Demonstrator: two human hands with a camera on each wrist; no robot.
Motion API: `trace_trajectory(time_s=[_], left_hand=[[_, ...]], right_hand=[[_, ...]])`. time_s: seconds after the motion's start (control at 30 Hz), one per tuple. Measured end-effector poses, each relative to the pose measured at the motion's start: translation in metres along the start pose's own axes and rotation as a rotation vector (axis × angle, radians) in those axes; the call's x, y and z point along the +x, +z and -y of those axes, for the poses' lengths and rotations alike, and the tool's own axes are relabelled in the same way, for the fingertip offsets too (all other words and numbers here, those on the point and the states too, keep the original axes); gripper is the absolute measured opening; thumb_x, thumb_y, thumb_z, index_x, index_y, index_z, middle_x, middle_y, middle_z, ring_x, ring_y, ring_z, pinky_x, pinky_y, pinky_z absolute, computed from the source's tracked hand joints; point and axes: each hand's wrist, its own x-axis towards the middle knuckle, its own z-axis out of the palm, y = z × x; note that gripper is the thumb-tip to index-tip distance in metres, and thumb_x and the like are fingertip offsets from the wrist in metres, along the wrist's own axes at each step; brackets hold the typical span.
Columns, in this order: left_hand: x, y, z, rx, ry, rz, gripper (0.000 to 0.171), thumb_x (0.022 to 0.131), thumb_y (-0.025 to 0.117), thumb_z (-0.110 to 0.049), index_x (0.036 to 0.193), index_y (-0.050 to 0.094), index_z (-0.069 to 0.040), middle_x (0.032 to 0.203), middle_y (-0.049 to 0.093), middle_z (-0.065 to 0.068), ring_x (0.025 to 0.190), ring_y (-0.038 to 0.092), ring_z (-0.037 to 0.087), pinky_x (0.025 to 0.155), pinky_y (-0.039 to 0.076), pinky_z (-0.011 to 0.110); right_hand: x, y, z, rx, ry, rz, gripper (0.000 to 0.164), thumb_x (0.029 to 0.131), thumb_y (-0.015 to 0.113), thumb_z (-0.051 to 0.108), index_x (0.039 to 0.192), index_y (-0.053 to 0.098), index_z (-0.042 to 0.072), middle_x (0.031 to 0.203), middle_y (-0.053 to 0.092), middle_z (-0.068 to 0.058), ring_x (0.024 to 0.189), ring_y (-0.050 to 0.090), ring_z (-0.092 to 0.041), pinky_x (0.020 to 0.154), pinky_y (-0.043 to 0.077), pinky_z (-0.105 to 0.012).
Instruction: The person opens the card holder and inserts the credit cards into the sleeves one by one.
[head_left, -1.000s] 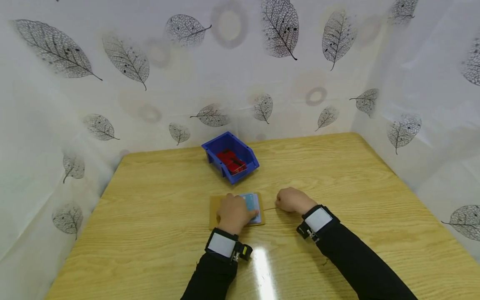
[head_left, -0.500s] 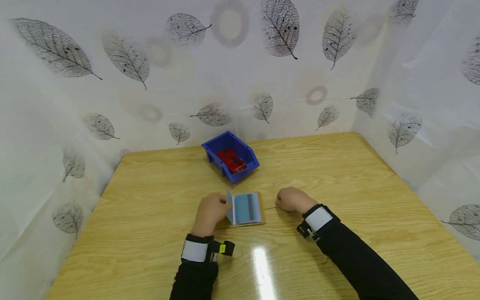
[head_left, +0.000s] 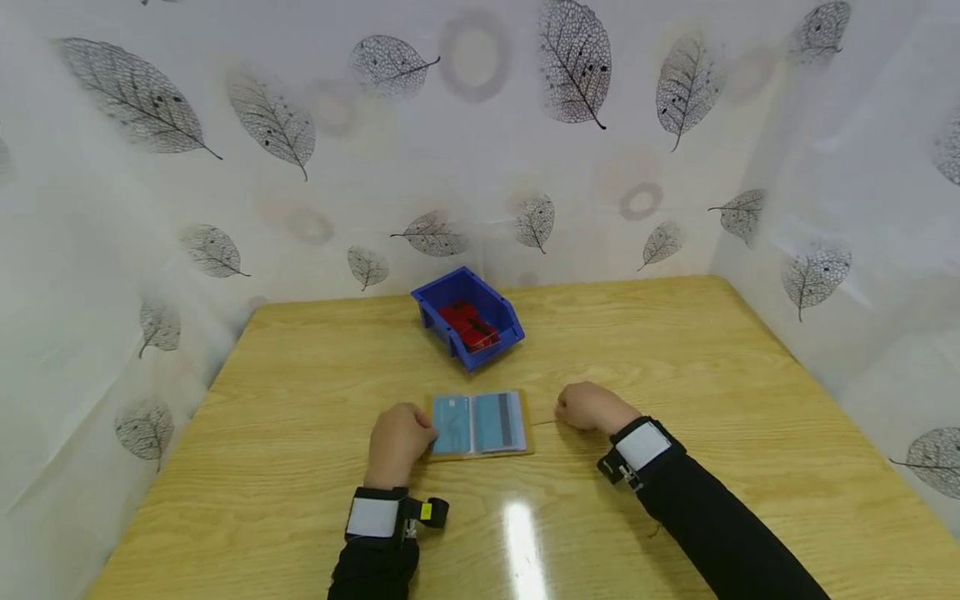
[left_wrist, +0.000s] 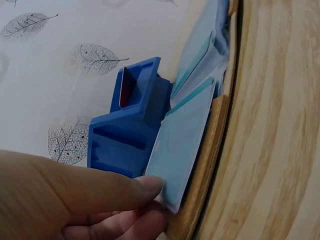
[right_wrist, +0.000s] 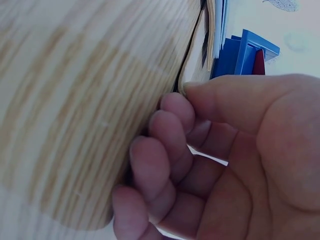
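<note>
Pinching left hand: I hold the corner of a clear card sleeve.
Right hand: I grip a thin cord, well apart from my left.
Card holder: spread flat on the table between my hands.
Blue bin: beyond, red items inside.

Tan card holder, open on table; blue cards inside; apparently thin cord at right.

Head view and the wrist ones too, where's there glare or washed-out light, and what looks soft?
Head view: a white streak of glare on the table, below the open card holder; left wrist view: wood grain at right looks soft; right wrist view: the backdrop looks washed out at upper right.
</note>
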Motion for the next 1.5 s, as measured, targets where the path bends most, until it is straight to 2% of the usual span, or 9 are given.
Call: trace_trajectory(time_s=[0.17,0.33,0.43,0.53,0.7,0.97,1.07,1.37,1.5], left_hand=[[0.0,0.01,-0.018,0.053,0.075,-0.04,0.012,0.081,0.076,-0.016,0.077,0.068,-0.007,0.071,0.066,0.004,0.059,0.057,0.018,0.05,0.044,0.032],[0.002,0.027,-0.04,0.032,0.165,-0.009,0.019,0.085,0.072,-0.02,0.094,0.071,-0.004,0.084,0.069,0.009,0.069,0.061,0.022,0.059,0.05,0.035],[0.003,0.041,-0.053,0.072,0.193,0.029,0.03,0.085,0.074,-0.025,0.104,0.07,-0.003,0.093,0.067,0.013,0.081,0.062,0.027,0.068,0.052,0.039],[0.003,0.053,-0.065,0.141,0.195,0.061,0.046,0.081,0.077,-0.035,0.113,0.067,-0.003,0.104,0.062,0.017,0.095,0.06,0.033,0.076,0.053,0.043],[0.003,0.061,-0.078,0.195,0.161,0.063,0.061,0.073,0.084,-0.037,0.114,0.062,0.002,0.107,0.056,0.022,0.098,0.054,0.04,0.076,0.052,0.046],[0.005,0.059,-0.076,0.181,0.164,0.075,0.061,0.076,0.083,-0.036,0.116,0.061,0.004,0.111,0.056,0.024,0.101,0.054,0.04,0.086,0.048,0.047],[0.006,0.058,-0.075,0.146,0.169,0.087,0.062,0.075,0.083,-0.036,0.117,0.06,0.004,0.113,0.055,0.025,0.101,0.054,0.041,0.085,0.048,0.048],[0.009,0.056,-0.073,0.042,0.123,0.119,0.067,0.071,0.087,-0.033,0.12,0.059,0.004,0.118,0.052,0.026,0.104,0.053,0.044,0.085,0.049,0.05],[0.011,0.054,-0.07,-0.026,0.106,0.153,0.07,0.072,0.086,-0.031,0.126,0.057,0.003,0.123,0.052,0.026,0.109,0.053,0.045,0.088,0.049,0.051]], right_hand=[[0.001,0.002,0.001,0.007,0.005,0.001,0.037,0.099,0.051,0.015,0.062,0.049,0.012,0.057,0.044,0.0,0.051,0.041,-0.013,0.05,0.035,-0.024],[0.005,0.001,0.0,0.01,0.005,0.026,0.037,0.1,0.05,0.016,0.063,0.05,0.012,0.057,0.044,0.0,0.051,0.041,-0.013,0.051,0.035,-0.025],[0.006,0.001,-0.002,0.025,0.011,0.046,0.037,0.1,0.05,0.016,0.063,0.05,0.012,0.056,0.044,0.001,0.05,0.041,-0.013,0.05,0.035,-0.024],[0.007,0.0,-0.004,0.034,0.02,0.054,0.036,0.1,0.051,0.016,0.064,0.051,0.012,0.056,0.044,0.001,0.05,0.041,-0.012,0.049,0.036,-0.024],[0.007,0.001,-0.004,0.042,0.017,0.054,0.035,0.1,0.051,0.017,0.065,0.052,0.012,0.056,0.045,0.001,0.049,0.042,-0.012,0.048,0.036,-0.024],[0.008,-0.001,-0.002,0.031,0.024,0.048,0.033,0.1,0.051,0.017,0.068,0.055,0.011,0.059,0.049,0.0,0.051,0.045,-0.013,0.05,0.038,-0.024],[0.006,-0.002,-0.001,0.024,0.028,0.048,0.033,0.1,0.05,0.017,0.068,0.056,0.01,0.059,0.049,-0.001,0.052,0.045,-0.014,0.05,0.037,-0.025],[0.004,0.0,0.0,-0.033,0.002,0.047,0.029,0.101,0.048,0.016,0.076,0.06,0.008,0.071,0.053,-0.005,0.062,0.048,-0.017,0.058,0.038,-0.029],[0.004,0.001,-0.001,-0.039,0.009,0.052,0.029,0.101,0.048,0.016,0.075,0.059,0.008,0.071,0.051,-0.004,0.063,0.047,-0.017,0.058,0.037,-0.029]])
